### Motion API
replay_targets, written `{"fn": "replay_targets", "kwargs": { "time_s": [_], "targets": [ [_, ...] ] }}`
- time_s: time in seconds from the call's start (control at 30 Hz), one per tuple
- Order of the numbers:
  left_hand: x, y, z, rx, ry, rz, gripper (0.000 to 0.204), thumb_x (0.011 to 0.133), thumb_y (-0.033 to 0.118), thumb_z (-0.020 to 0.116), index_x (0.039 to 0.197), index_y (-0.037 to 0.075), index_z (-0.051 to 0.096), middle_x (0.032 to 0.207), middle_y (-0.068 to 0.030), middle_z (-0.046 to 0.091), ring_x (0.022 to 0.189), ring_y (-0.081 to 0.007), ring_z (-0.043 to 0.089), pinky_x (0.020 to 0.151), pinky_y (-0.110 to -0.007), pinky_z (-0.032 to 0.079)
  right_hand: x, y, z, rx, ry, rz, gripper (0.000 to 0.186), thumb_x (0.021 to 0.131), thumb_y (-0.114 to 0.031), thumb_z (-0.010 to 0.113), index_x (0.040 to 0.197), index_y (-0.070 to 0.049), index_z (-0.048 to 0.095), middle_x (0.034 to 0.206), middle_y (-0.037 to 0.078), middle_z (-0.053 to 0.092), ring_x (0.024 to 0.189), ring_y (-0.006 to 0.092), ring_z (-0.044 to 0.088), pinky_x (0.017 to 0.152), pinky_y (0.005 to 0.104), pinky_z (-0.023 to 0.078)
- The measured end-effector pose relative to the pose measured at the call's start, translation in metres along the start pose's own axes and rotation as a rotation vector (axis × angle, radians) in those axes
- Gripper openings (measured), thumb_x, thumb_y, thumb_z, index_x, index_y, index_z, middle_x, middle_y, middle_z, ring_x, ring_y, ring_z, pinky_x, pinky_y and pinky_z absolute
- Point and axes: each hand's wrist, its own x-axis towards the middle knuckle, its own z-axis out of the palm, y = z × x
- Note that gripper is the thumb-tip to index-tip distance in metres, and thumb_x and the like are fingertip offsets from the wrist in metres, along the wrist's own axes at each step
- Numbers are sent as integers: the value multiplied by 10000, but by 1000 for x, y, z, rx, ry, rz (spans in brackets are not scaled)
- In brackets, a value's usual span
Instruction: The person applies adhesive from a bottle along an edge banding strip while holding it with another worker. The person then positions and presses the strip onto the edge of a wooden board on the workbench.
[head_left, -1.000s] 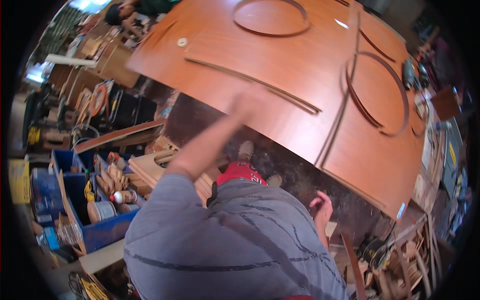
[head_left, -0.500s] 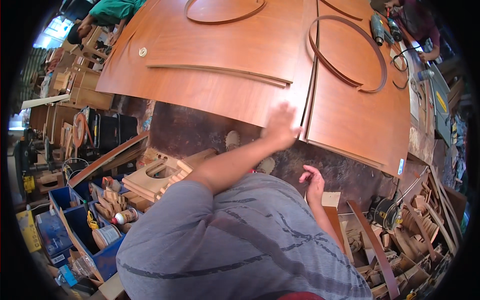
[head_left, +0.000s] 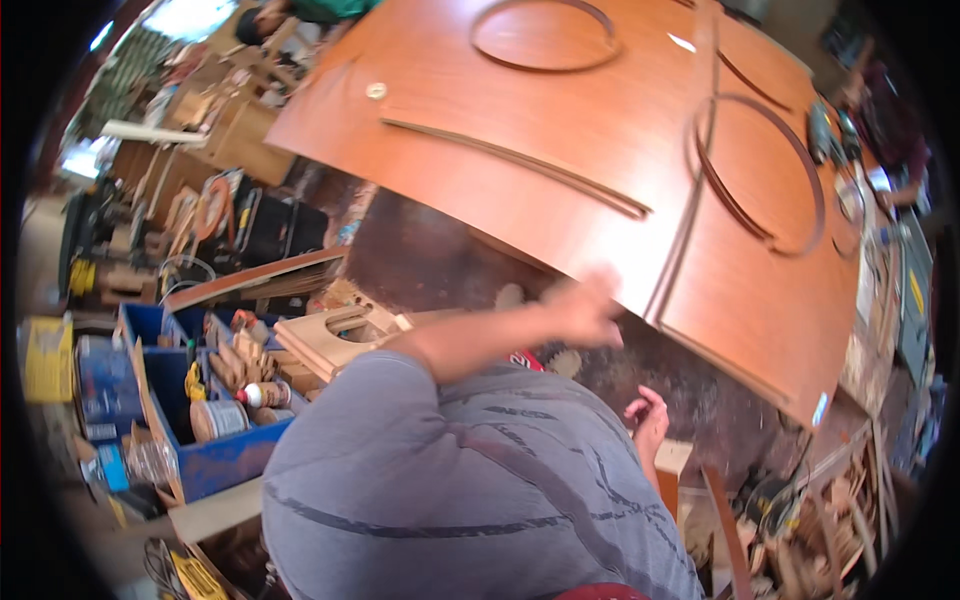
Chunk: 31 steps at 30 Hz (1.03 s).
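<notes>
My left hand (head_left: 584,309) reaches across in front of me at the near edge of a large reddish-brown wooden panel (head_left: 540,235). Motion smears its fingers, and whether it touches the panel I cannot tell. Lower and to the right, my right hand (head_left: 650,415) hangs beside my body with loosely curled fingers, apart from each other and holding nothing. A second panel (head_left: 760,320) adjoins the first along a dark seam. Thin wooden strips (head_left: 520,165) lie on the first panel, near a bent wooden hoop (head_left: 545,68); another hoop (head_left: 822,190) rests on the second.
At left, a blue toolbox (head_left: 230,465) holds a tub, a bottle and wood pieces, beside a wooden part with an oval cutout (head_left: 345,325). Offcuts (head_left: 800,545) pile up at lower right. Power tools (head_left: 820,132) lie at far right, near another person (head_left: 890,125).
The view has turned, so the panels appear farther right and lower. My left hand has drawn back from over the panel to its near edge. My right hand stays low beside me.
</notes>
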Motion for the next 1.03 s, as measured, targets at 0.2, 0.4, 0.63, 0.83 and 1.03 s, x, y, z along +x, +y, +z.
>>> {"fn": "replay_targets", "kwargs": {
  "time_s": [0.2, 0.4, 0.63, 0.83, 1.03],
  "targets": [
    [-25, 19, -40, -608, -236, 325, 268, 856, 309, 608, 966, 79, 690, 931, -117, 679, 872, -268, 636, 793, -356, 482, 23, -18, 15, -81, 5, -29, 280, 972, -232, 479, 978, 15, 610, 674, 27, 558, 611, 81, 510, 562, 215, 394],
    [-60, -83, -102, -1336, 89, -63, 424, 969, 290, 477, 1228, -42, 518, 1134, -155, 620, 1080, -222, 588, 967, -337, 432, 71, -80, 63, -208, 10, -186, 107, 888, -83, 592, 891, 13, 639, 726, 37, 569, 641, 102, 516, 599, 222, 412],
    [-29, -90, -99, -1873, -29, 215, 711, 938, 566, 325, 1287, -42, 441, 1201, -187, 567, 1165, -262, 528, 1012, -392, 388, 124, -167, 219, -63, -264, -755, 269, 636, -32, 816, 682, -23, 551, 693, 57, 547, 660, 160, 526, 648, 276, 445],
    [-52, -178, -172, -2487, 80, 303, 865, 847, 727, 279, 1328, 22, 415, 1339, -199, 451, 1238, -307, 447, 1027, -427, 354, 177, -175, 373, -863, -540, -1065, 420, 868, -378, 594, 1114, -38, 606, 1183, 223, 547, 1201, 383, 458, 1034, 477, 327],
    [-128, -376, -254, -2021, 769, 607, 761, 882, 666, 324, 1355, 75, 403, 1392, -188, 400, 1324, -290, 339, 1109, -447, 240, 249, -138, 414, -911, -548, -408, 378, 879, -252, 572, 1185, -33, 600, 1273, 240, 515, 1300, 344, 386, 1103, 474, 221]
  ]
}}
